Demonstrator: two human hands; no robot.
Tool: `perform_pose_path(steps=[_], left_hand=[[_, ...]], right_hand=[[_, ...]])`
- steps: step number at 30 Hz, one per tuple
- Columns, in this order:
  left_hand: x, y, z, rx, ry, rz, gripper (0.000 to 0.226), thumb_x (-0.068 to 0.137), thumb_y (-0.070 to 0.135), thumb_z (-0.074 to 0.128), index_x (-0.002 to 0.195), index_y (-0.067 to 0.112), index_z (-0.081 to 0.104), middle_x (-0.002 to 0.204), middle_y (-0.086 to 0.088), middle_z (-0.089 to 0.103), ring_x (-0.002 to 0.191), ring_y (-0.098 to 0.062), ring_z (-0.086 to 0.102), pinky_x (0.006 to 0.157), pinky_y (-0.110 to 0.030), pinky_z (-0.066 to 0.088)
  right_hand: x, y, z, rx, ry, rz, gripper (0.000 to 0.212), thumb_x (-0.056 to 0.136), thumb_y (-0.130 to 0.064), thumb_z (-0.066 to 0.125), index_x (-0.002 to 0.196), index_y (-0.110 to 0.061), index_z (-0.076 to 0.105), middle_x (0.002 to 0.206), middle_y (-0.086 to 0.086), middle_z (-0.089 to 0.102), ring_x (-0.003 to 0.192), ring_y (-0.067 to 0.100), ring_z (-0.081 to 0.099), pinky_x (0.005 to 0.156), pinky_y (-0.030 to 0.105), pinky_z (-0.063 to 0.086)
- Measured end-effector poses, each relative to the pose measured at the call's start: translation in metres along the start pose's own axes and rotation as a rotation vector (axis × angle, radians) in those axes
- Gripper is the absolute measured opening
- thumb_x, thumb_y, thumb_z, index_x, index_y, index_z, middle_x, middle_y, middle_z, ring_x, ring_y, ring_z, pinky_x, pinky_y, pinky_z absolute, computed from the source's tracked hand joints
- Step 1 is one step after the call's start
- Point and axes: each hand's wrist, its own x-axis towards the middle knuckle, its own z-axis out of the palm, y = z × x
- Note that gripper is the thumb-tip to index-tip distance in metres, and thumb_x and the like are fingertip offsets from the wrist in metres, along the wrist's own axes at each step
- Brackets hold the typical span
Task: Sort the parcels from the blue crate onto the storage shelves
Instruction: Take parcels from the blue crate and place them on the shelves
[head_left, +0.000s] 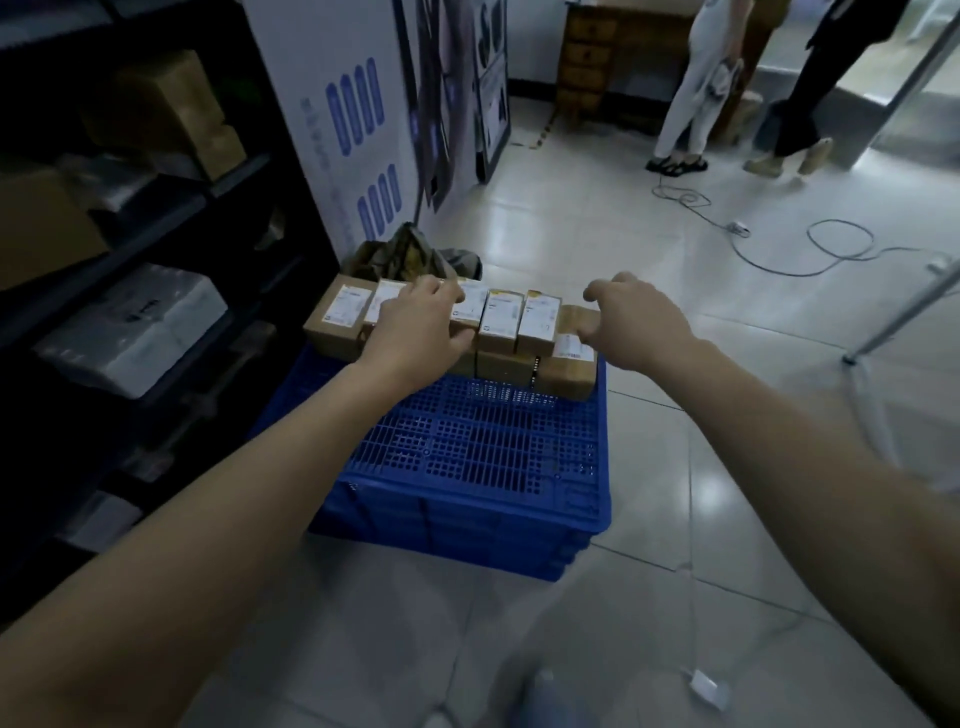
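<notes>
The left hand (421, 327) pinches one small box (466, 310) in the top row, with its fingers curled over the far edge and its thumb pressed on the near face. Two more labelled boxes (519, 322) stand tight against it on the right of the grip, and another pair (343, 312) sits just to the left. They look packed side to side, so a quick pull could drag or tip a neighbour. The right hand (639, 317) hovers further right, fingers loosely curled and holding nothing. Its thumb is close to a brown box (574, 317) at the row's end, but I cannot tell if it touches. Below the grip the row rests on a lower layer of boxes (566, 371) at the far end of the blue crate (467, 447). A knocked parcel would probably fall off the back onto the floor. The shelves (156, 218) lie left of the grip, dim and already crowded, so a one-handed carry might catch on a shelf edge.
</notes>
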Motion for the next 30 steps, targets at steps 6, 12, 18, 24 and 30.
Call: perform_pose_path(steps=[6,12,18,24,30], left_hand=[[0.084,-0.013,0.063,-0.127,-0.126,-0.151,0.051,0.091,0.033,0.058,0.136,0.014,0.044,0.137,-0.009,0.043,0.118,-0.027,0.048,0.096,-0.041,0.044],[0.165,-0.032,0.126,-0.319,-0.198,-0.361,0.050,0.093,0.029,0.058,0.137,0.013,0.040,0.139,-0.009,0.039,0.100,-0.021,0.053,0.076,-0.030,0.043],[0.232,-0.060,0.202,-0.445,-0.283,-0.572,0.048,0.094,0.024,0.057,0.136,0.009,0.041,0.132,-0.013,0.046,0.073,-0.009,0.049,0.063,-0.028,0.041],[0.272,-0.075,0.256,-0.521,-0.310,-0.640,0.050,0.093,0.023,0.057,0.138,0.008,0.040,0.130,-0.013,0.049,0.086,-0.018,0.050,0.073,-0.031,0.042],[0.300,-0.070,0.289,-0.551,-0.355,-0.639,0.024,0.092,0.017,0.058,0.114,0.011,0.051,0.128,-0.014,0.051,0.075,-0.016,0.051,0.061,-0.027,0.043]], right_hand=[[0.096,0.031,0.056,0.097,-0.163,-0.007,0.043,0.090,-0.030,0.058,0.128,-0.009,0.053,0.126,0.014,0.052,0.105,0.030,0.056,0.089,0.042,0.050],[0.189,0.062,0.114,0.196,-0.287,-0.003,0.051,0.089,-0.029,0.058,0.135,-0.012,0.046,0.131,0.015,0.050,0.098,0.028,0.058,0.082,0.043,0.054],[0.263,0.088,0.173,0.406,-0.400,0.091,0.064,0.093,-0.028,0.057,0.147,-0.009,0.030,0.121,0.014,0.060,0.073,0.019,0.057,0.051,0.029,0.043],[0.303,0.102,0.227,0.686,-0.458,0.299,0.030,0.095,-0.018,0.054,0.122,-0.008,0.047,0.113,0.009,0.064,0.087,0.024,0.062,0.072,0.035,0.050],[0.325,0.110,0.262,1.094,-0.563,0.650,0.044,0.102,-0.029,0.043,0.141,-0.008,0.039,0.120,0.005,0.056,0.104,0.024,0.053,0.104,0.047,0.043]])
